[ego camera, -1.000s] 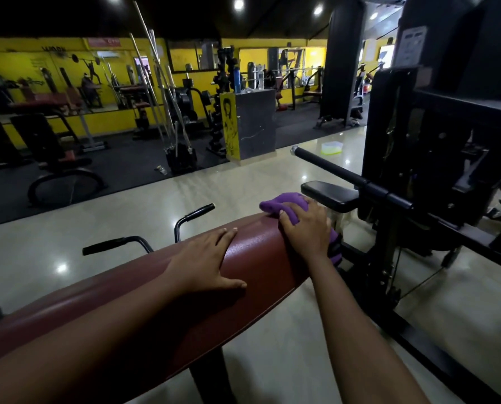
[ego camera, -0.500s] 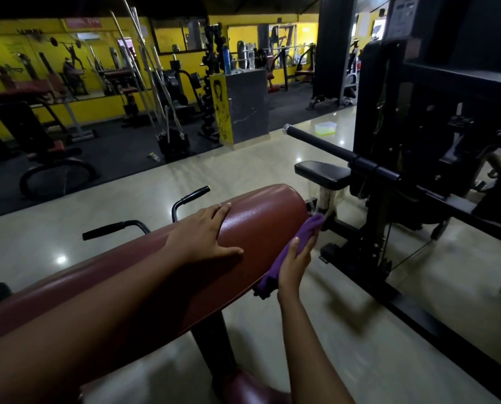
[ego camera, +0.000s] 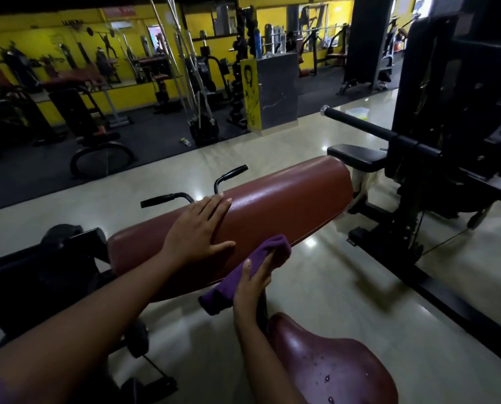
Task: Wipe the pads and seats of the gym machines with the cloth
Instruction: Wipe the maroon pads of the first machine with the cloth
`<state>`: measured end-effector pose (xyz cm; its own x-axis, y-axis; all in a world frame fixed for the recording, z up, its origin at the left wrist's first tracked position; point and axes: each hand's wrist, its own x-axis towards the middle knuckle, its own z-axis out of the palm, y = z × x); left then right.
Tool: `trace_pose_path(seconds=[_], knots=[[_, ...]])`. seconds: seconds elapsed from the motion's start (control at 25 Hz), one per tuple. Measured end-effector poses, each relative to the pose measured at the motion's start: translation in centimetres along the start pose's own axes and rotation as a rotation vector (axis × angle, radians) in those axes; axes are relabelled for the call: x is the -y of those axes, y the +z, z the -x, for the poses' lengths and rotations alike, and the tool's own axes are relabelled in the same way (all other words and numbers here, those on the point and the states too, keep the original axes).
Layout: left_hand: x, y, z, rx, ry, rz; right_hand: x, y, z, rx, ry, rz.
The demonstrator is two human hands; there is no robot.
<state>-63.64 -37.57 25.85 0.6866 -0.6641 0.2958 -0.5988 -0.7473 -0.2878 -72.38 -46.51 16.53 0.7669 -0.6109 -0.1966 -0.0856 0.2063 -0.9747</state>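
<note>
Against one pad [ego camera: 287,199] — left hand [ego camera: 198,228] flat, right hand [ego camera: 253,282] gripping one cloth [ego camera: 274,246].

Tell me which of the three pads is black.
The small flat pad on the right-hand machine is black; the long pad under the left hand and the seat below it are maroon.

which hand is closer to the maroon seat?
Right. The right hand, gripping the purple cloth at the near lower edge of the maroon pad, is just above-left of the maroon seat. The left hand rests flat on the pad's top, farther away.
</note>
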Motion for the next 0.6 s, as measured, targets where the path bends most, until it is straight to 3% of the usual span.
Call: trace_pose_path(seconds=[0.08, 0.28, 0.4, 0.6], knots=[[0.9, 0.0, 2.3, -0.041, -0.002, -0.028, -1.0, 0.3, 1.6, 0.084, 0.014, 0.028], [2.1, 1.0, 5.2, -0.195, 0.065, -0.123, 0.9, -2.4, -3.9, -0.091, -0.012, 0.016], [1.8, 1.4, 5.3, -0.212, 0.046, -0.118, 1.3, -0.1, -2.3, -0.120, 0.019, 0.005], [1.7, 0.5, 6.2, -0.206, -0.037, 0.090, -0.3, 2.3, 5.8, 0.163, -0.006, 0.173]])
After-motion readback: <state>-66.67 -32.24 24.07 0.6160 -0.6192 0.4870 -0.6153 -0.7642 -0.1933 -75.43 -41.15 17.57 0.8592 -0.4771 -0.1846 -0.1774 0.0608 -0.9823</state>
